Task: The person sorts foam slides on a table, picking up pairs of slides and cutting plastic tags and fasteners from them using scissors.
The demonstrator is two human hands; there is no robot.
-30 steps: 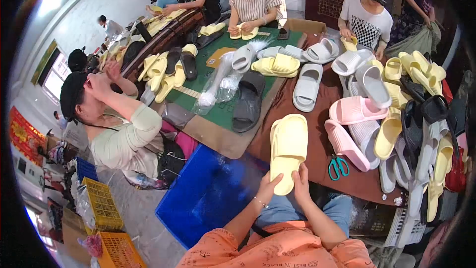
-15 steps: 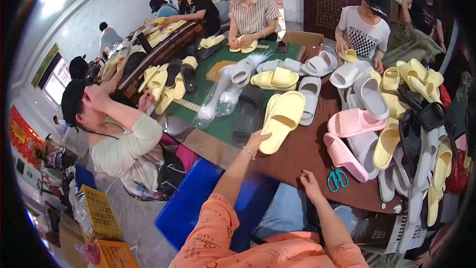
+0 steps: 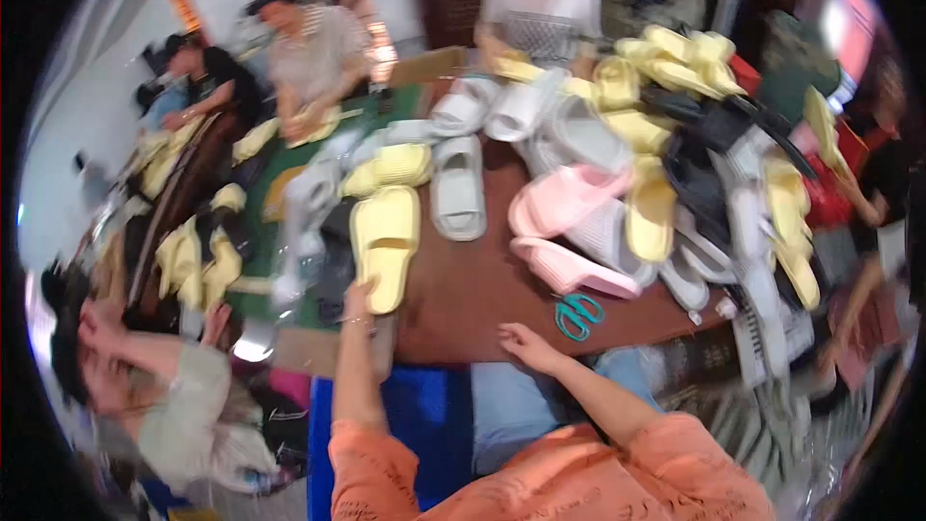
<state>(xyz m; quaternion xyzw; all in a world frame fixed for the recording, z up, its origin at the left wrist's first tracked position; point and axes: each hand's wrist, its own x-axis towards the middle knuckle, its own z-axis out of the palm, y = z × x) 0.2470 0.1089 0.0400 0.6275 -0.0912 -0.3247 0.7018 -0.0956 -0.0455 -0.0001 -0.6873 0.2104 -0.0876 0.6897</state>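
My left hand [image 3: 359, 303] grips the heel end of a yellow slipper [image 3: 388, 236], held toe away from me over the near side of the table. Whether a second slipper lies under it is hard to tell through the blur. My right hand [image 3: 531, 345] is loosely curled at the table's near edge, with nothing visible in it. Close by, teal-handled scissors [image 3: 579, 315] lie on the brown tabletop. A grey slipper [image 3: 457, 188] is just right of the held one, and dark slippers [image 3: 335, 251] are to its left.
A large pile of pink slippers [image 3: 569, 203], grey, yellow and black ones covers the right side. Clear plastic wrapping [image 3: 299, 203] lies on the green mat [image 3: 260, 256]. Co-workers sit around; one in a white shirt [image 3: 540, 14] handles a slipper opposite. A blue bin [image 3: 386, 425] stands below.
The view has swung to the right, so the table appears shifted left and blurred. My left hand keeps its hold on the yellow slipper; my right hand stays near the table edge.
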